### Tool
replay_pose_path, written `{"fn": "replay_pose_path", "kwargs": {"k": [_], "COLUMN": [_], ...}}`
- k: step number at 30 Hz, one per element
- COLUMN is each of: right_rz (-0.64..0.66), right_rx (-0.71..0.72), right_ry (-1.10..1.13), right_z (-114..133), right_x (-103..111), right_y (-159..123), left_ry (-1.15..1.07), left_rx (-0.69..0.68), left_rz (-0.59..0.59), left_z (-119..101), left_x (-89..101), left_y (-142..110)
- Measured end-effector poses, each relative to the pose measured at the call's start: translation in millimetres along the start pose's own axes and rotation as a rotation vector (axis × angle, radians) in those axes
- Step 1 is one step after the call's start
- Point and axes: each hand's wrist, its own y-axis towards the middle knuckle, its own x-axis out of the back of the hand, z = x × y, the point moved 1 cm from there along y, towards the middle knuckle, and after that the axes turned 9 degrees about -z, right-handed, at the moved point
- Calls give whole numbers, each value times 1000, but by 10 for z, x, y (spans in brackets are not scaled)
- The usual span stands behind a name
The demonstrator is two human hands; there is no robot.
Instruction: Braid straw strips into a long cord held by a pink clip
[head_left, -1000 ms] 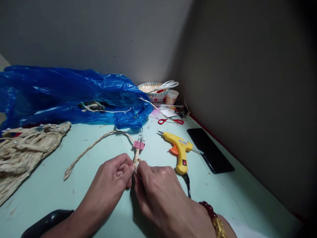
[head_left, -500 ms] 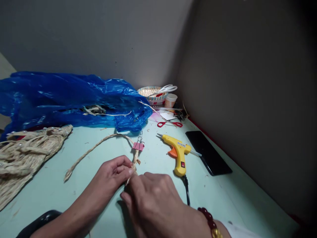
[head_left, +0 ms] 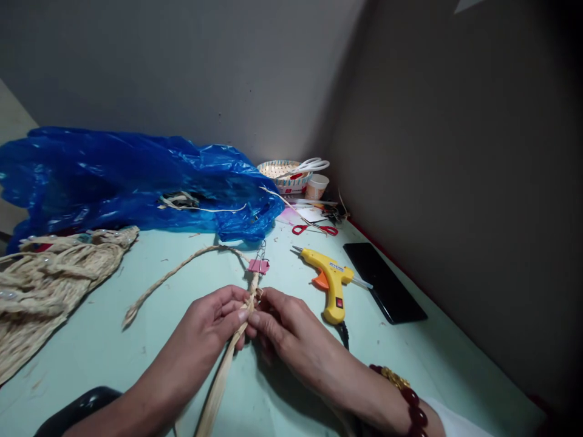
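Note:
Between both hands lies a pale plant-fibre braid (head_left: 254, 287), its upper part gripped by a pink binder clip (head_left: 259, 266). My left hand (head_left: 218, 312) is closed, pinching the braid from the left just below the clip. From the right, the thumb and fingers of my right hand (head_left: 277, 318) pinch the same spot. A wide loose fibre strand (head_left: 216, 388) runs from the fingertips down toward the front edge. Past the clip, a thinner twisted cord (head_left: 168, 276) curves left and ends in a knotted tip. Some fingertips are hidden behind the braid.
A yellow glue gun (head_left: 334, 282) and a black phone-like slab (head_left: 385, 282) lie to the right. Red-handled scissors (head_left: 314, 230), a paper cup (head_left: 317, 187) and a basket (head_left: 285, 170) stand behind. A blue plastic bag (head_left: 113, 182) and a woven fibre piece (head_left: 59, 285) occupy the left.
My right hand has turned and moved up beside the left, uncovering the braid and the loose strand below it. The left hand keeps its pinch. The view has shifted slightly.

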Motion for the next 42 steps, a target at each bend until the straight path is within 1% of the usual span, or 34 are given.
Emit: {"fn": "replay_pose_path", "kwargs": {"k": [3, 5, 7, 10, 12, 14, 16, 18, 21, 25, 28, 30, 32, 33, 35, 37, 38, 40, 41, 42], "right_rz": [-24, 2, 1, -73, -131, -172, -203, -228, -241, -186, -131, -103, -85, -79, -72, -79, -81, -94, -103, -114], "right_rx": [3, 16, 16, -46, -91, -102, -76, -29, 21, -2, -31, -44, -62, -73, -103, -132, -142, -155, -163, -175], "right_ry": [-80, -65, -4, 55, 38, 1, -46, -95, -114, -27, 51, 82, 111, 126, 155, 181, 194, 219, 231, 246], "right_z": [-22, -19, -11, -5, -2, 5, 11, 11, -5, -18, 1, 11, 4, -5, -24, -29, -22, 9, 28, 47], "right_x": [18, 22, 12, -14, -25, -27, -23, -23, -36, -36, -14, -7, -16, -25, -41, -42, -35, -9, 7, 22], "right_y": [48, 74, 88, 91, 82, 68, 53, 39, 25, 25, 28, 28, 28, 29, 34, 43, 48, 55, 56, 57], "left_ry": [44, 71, 147, 400, 650, 908, 1073, 1118, 1146, 1276, 1427, 1505, 1526, 1505, 1402, 1243, 1156, 1009, 936, 868], "left_rx": [-36, -63, -98, -184, -251, -313, -414, -561, -773, -1002, -1143, -1208, -1221, -1210, -1140, -1024, -957, -820, -735, -604], "left_rz": [-6, 3, -12, -41, -74, -110, -146, -172, -184, -169, -170, -189, -201, -188, -149, -74, -51, -17, -112, -165], "left_z": [42, 58, 48, -26, -96, -153, -171, -135, 6, 188, 236, 253, 287, 311, 350, 331, 284, 121, 13, -89], "left_x": [3, 5, 9, 31, 69, 114, 143, 135, 75, 0, -39, -71, -108, -126, -153, -155, -139, -79, -29, 21], "left_y": [-5, -15, -34, -81, -116, -150, -184, -223, -282, -325, -337, -348, -365, -377, -398, -405, -398, -353, -312, -261]}}
